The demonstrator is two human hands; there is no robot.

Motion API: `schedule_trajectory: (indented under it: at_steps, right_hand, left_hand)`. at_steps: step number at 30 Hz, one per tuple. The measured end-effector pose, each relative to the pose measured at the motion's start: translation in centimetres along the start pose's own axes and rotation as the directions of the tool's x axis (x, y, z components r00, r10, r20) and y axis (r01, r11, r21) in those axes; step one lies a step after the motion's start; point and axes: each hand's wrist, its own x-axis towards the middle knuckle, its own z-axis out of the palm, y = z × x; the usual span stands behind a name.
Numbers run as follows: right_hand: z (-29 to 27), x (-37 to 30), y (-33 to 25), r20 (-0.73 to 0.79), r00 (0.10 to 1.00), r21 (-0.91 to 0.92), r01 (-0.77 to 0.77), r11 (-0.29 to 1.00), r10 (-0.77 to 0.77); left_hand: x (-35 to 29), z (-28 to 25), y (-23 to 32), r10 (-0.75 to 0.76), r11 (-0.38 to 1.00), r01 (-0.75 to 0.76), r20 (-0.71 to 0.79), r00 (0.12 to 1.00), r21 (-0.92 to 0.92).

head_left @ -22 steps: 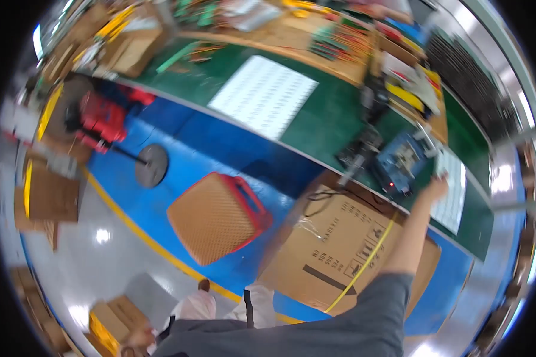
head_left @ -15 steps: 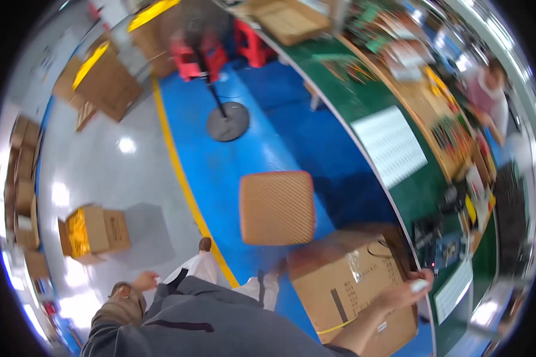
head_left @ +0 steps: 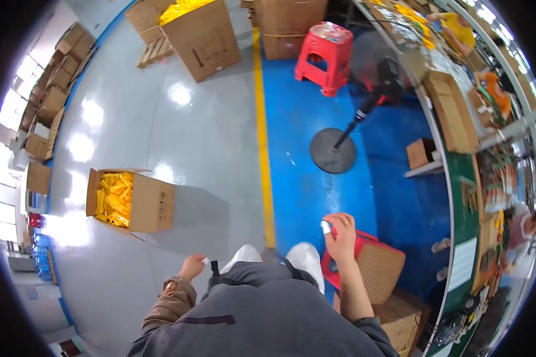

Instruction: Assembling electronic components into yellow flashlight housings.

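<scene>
My left hand (head_left: 192,267) hangs at my left side over the grey floor, its fingers loosely curled and apart. A small white covering (head_left: 205,260) shows at one fingertip. My right hand (head_left: 340,241) is out in front of my right leg, loosely bent and open, with a ring on one finger. White material (head_left: 326,226) also shows at the tip of its thumb or finger; which one I cannot tell. Below the right hand is a red stool (head_left: 330,271) with a tan woven seat (head_left: 380,271), partly covered by my forearm. Neither hand visibly grips anything.
An open carton (head_left: 152,204) of yellow bags stands on the left. Ahead are a tall carton (head_left: 202,44), a red stool (head_left: 327,56) and a fan on a round base (head_left: 333,150). A green workbench (head_left: 461,208) runs along the right; people sit beyond it. A yellow line (head_left: 262,137) divides the floor.
My view has turned left, away from the workbench. The right hand has come off the area over the carton by the bench and is now over the stool. The fan and left carton appear farther right.
</scene>
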Motion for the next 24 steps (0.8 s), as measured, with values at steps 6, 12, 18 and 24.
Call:
schedule_trajectory:
  at_steps: [6,12,18,24]
  right_hand:
    - [12.2,1.1,15.5,0.259,0.772,-0.271,-0.519,0.810,0.581]
    - [17.3,8.0,27.5,0.463,0.404,-0.558,-0.558,0.614,0.789]
    - [20.9,36.1,20.2,0.226,0.549,0.176,-0.835,0.521,0.805]
    - [27.2,44.5,22.8,0.086,0.402,0.251,-0.894,0.371,0.912]
  left_hand:
    - [16.2,-11.0,9.9,0.130,0.987,-0.142,-0.147,0.981,-0.072]
    - [31.6,-23.7,16.1,0.061,0.990,-0.073,-0.097,0.993,-0.120]
    - [46.3,-35.9,21.1,0.049,0.994,-0.037,-0.129,0.990,0.098]
    - [69.9,-47.3,38.6,0.268,0.917,-0.187,-0.197,0.943,0.353]
